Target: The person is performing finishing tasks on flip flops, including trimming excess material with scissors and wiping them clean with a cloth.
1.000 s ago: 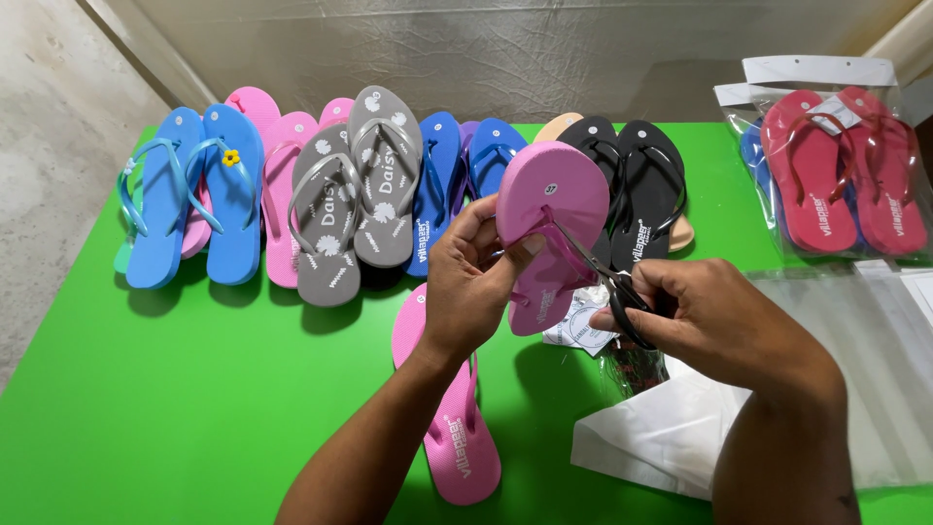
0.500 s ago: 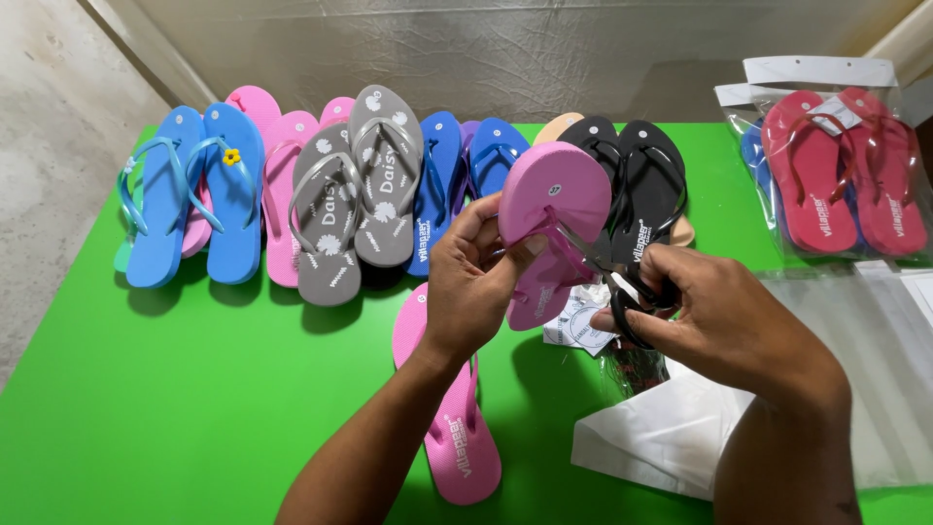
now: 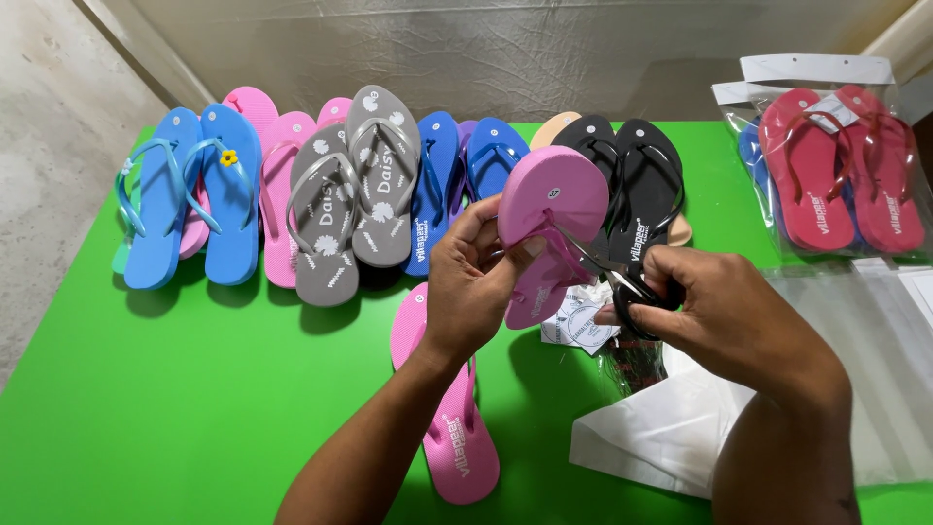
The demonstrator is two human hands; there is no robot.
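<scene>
My left hand holds a pink flip-flop upright above the green table, sole side facing me. My right hand grips black-handled scissors, whose blades point left and touch the flip-flop's strap. A white paper tag hangs just under the scissors. The matching pink flip-flop lies flat on the table beneath my left forearm.
Along the table's back edge lies a row of flip-flops: light blue, pink, grey, dark blue and black. Bagged red flip-flops sit at the right. Empty clear plastic bags lie under my right arm.
The pink flip-flop has tilted a little more upright in my left hand. The scissors stay at its strap, shifted only slightly.
</scene>
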